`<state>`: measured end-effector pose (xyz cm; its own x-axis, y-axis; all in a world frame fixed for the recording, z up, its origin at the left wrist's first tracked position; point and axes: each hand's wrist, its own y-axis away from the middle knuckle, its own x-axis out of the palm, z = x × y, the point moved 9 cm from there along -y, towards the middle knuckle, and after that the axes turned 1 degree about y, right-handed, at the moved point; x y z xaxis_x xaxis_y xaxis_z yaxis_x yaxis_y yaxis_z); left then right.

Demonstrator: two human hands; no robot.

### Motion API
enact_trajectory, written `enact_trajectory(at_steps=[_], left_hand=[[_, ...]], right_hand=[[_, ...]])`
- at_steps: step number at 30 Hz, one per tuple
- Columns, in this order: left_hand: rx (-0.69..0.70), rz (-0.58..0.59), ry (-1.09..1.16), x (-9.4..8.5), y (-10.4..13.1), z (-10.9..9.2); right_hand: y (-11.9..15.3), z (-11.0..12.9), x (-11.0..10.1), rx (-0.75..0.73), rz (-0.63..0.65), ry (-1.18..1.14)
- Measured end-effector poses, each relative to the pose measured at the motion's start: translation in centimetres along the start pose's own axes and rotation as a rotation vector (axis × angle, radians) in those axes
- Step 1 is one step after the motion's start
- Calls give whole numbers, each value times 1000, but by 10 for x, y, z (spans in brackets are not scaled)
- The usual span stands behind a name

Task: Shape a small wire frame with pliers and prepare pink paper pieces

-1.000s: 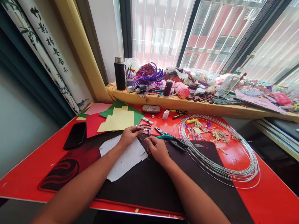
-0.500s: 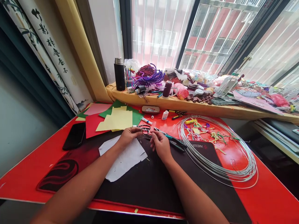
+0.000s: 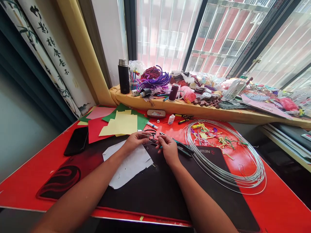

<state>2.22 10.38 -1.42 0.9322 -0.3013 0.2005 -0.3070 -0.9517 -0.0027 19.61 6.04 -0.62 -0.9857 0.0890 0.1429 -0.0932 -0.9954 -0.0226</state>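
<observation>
Over the upper edge of a white paper sheet (image 3: 128, 165), my left hand (image 3: 136, 141) is closed in a pinch on a thin piece of wire (image 3: 147, 146). Close to its right, my right hand (image 3: 167, 147) has its thumb and fingertips pressed together; whatever they hold is too small to make out. Scissors (image 3: 151, 132) lie just beyond the fingertips. Teal-handled pliers (image 3: 183, 149) rest behind and to the right of my right hand. Both hands are above the black mat (image 3: 150, 191).
Yellow paper (image 3: 123, 124), red paper (image 3: 96, 129) and a phone (image 3: 76, 141) lie at the left. A large wire coil (image 3: 225, 176) surrounds coloured scraps at the right. A glue bottle (image 3: 171, 119) stands behind. Craft supplies and a thermos (image 3: 123, 77) crowd the sill.
My right hand's fingers have shifted slightly, and the fingertips of both hands remain close together. The whole view has moved very slightly.
</observation>
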Motion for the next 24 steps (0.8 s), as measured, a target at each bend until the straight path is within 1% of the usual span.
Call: enact_trajectory(at_steps=[2,5,12,16,19,21,24], left_hand=[[17,9,5,0,2,-3],[60,-10,-18,-3,4,-10],[77,-60,3,-7,4,-12],[124,-81,9,-12,3,-16],[131,-117,10,-17,3,-17],[127,-132,2,-20,3,-17],[125,-123,-10,-19,3,-17]], right_hand=[[-1,1,-3,0,-14,4],[-2,1,-6,4,-21,2],[-1,-1,-3,11,5,-4],[-1,1,-9,18,-39,-54],[-1,1,-13,29,-62,-89],[-1,1,-12,34,-46,-71],[-1,0,-7,28,-6,-30]])
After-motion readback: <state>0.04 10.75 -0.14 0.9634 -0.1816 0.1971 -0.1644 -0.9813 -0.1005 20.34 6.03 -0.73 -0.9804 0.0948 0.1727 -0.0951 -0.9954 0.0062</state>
